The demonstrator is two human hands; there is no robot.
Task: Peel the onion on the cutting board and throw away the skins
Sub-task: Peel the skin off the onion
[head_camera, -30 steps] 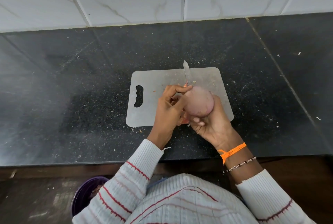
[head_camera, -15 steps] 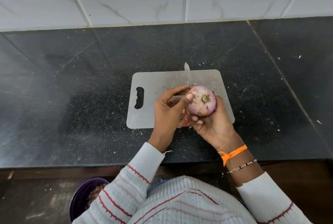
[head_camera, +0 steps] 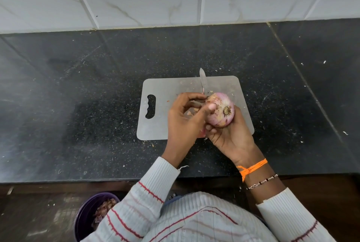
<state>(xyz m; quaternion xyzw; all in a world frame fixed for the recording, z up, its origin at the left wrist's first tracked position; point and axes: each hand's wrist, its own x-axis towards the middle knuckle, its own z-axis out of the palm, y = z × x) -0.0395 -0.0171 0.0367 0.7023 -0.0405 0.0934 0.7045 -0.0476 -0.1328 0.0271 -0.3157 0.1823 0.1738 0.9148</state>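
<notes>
A pinkish onion (head_camera: 222,109) is held just above the grey cutting board (head_camera: 161,90), its root end facing the camera. My right hand (head_camera: 231,136) cups it from below, fingers curled round it. My left hand (head_camera: 185,119) is at the onion's left side, thumb pressed on it and forefinger curled over its top edge, pinching the loose skin there. A piece of pale skin shows inside the left palm.
A knife lies on the board behind the hands, its blade tip (head_camera: 202,78) pointing to the wall. A purple bin (head_camera: 85,216) with onion skins stands on the floor at lower left. The black counter (head_camera: 78,105) is speckled with scraps.
The onion has been turned in my right hand so its root end faces up. My left thumb has moved onto the onion's side.
</notes>
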